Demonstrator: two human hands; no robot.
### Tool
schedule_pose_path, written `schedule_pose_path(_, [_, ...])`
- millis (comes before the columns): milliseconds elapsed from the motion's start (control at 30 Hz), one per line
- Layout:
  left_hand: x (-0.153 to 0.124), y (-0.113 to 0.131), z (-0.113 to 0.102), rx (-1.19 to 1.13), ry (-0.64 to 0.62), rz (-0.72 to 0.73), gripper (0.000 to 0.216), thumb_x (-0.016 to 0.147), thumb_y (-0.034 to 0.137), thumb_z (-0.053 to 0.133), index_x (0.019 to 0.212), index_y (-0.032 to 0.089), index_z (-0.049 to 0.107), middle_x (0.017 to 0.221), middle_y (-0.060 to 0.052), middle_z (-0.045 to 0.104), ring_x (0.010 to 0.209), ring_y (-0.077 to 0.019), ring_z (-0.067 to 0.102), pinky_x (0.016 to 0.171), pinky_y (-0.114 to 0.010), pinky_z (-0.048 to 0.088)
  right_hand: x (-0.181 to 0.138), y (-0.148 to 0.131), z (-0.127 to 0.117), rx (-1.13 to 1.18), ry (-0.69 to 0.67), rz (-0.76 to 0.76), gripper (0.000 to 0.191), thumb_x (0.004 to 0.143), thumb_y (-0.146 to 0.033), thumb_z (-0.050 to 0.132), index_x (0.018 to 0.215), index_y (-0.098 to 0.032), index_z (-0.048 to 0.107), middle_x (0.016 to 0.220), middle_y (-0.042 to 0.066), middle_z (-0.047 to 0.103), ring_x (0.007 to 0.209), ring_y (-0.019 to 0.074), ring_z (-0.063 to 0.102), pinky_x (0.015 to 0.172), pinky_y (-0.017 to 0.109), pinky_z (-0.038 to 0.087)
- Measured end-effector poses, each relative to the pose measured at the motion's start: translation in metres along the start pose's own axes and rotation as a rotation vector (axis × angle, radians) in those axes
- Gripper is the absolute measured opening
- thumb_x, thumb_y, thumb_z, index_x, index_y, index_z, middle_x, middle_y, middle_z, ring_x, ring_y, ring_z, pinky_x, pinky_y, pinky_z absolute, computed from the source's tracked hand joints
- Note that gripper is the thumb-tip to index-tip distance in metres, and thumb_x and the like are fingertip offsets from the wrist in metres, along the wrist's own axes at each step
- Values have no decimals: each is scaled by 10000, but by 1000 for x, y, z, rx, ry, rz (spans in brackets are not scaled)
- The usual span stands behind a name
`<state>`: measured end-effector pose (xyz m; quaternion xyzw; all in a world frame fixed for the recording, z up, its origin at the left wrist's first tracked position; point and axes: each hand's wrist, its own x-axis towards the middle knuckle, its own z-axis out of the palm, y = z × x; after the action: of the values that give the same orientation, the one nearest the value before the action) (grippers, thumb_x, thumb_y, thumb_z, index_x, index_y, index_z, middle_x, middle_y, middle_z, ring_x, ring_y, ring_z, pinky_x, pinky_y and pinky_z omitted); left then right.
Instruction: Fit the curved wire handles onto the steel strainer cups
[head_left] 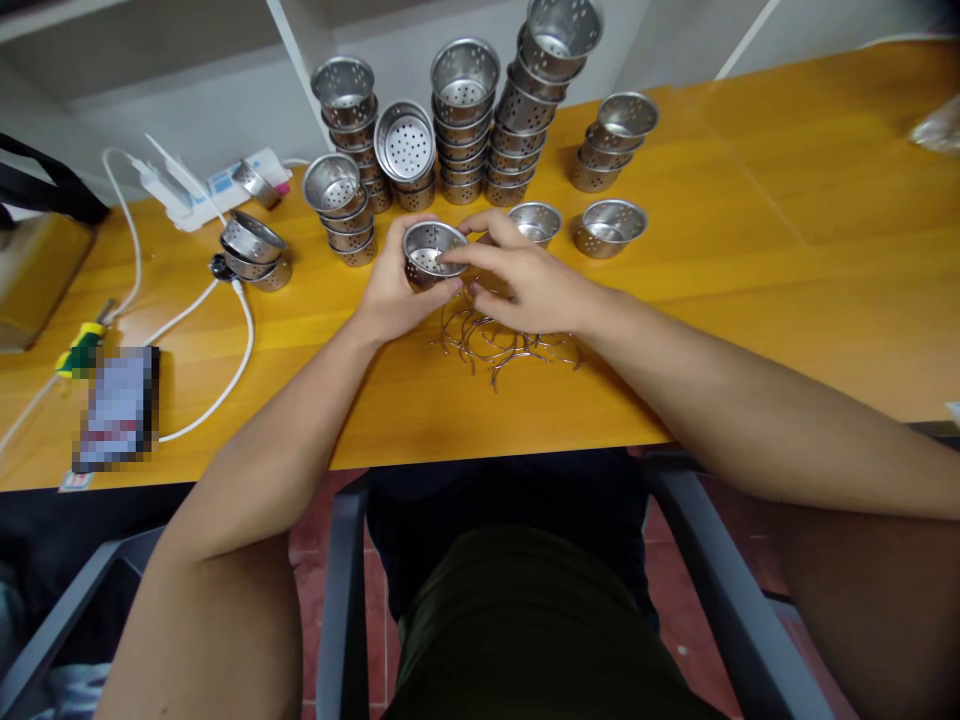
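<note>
My left hand (397, 285) is wrapped round a small perforated metal strainer cup (431, 268), its open mouth tilted towards me. The index finger of my right hand (521, 275) reaches over the rim into this cup. Its other fingers are spread, with the thumb lower down, outside the cup. On the table just below my right hand lies a loose heap of thin bent wire pieces (506, 345). Partly hidden behind that hand stands another strainer cup (536, 222), with a single cup (611, 228) to its right.
Several stacks of strainer cups (463, 120) line the back of the yellow table (750, 300). A short stack (611, 140) stands back right. To the left are more cups (253, 250), a power strip (225, 190), white cables, a green-yellow screwdriver (82, 350) and a blurred phone (120, 410).
</note>
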<state>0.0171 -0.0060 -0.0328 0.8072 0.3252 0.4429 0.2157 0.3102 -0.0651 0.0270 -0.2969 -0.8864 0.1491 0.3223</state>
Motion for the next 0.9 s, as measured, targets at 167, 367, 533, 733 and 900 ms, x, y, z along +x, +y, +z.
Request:
schedule_pose_path(167, [4,-22,-17,167,110,-94,1108,864,931,1134,1650,301,671,1693,-181,698,1781,-504,649,1608,-738,488,1,10,-17,-96,93,116,705,1165,-357,763,1866,-402,699,1705,193,766,1722,520,650,1462,816,581])
schedule_pose_path(367, [6,-44,-21,221,74,-318,1039,937,647,1187,1706,258,606,1695,-217,767,1652,-485,781,1534,-778,566,-1,38,-38,-237,80,334,407,1182,-443,713,1528,-314,883,1530,241,814,1528,554,749,1383,790,608])
schedule_pose_path(533, [10,-41,-12,288,78,-388,985,977,383,1140,1759,260,554,1775,-242,735,1668,-505,790,1528,-797,594,0,48,-39,-345,-23,454,241,1102,-281,684,1243,-269,879,1403,240,853,1377,487,794,1287,687,637])
schedule_pose_path(733, [12,-53,-5,212,231,-165,838,1036,517,1087,1702,319,618,1850,-211,603,1871,-532,582,1690,-801,330,-1,62,-41,-377,-71,341,241,1016,-193,712,892,-310,542,956,130,721,999,361,672,972,557,614])
schedule_pose_path(900, [13,-30,-1,162,215,-59,720,1087,621,1021,1664,358,681,1783,-162,616,1823,-499,612,1655,-759,424,-7,78,-46,-387,-137,244,291,989,-199,776,873,-281,521,785,54,487,848,257,417,858,477,464])
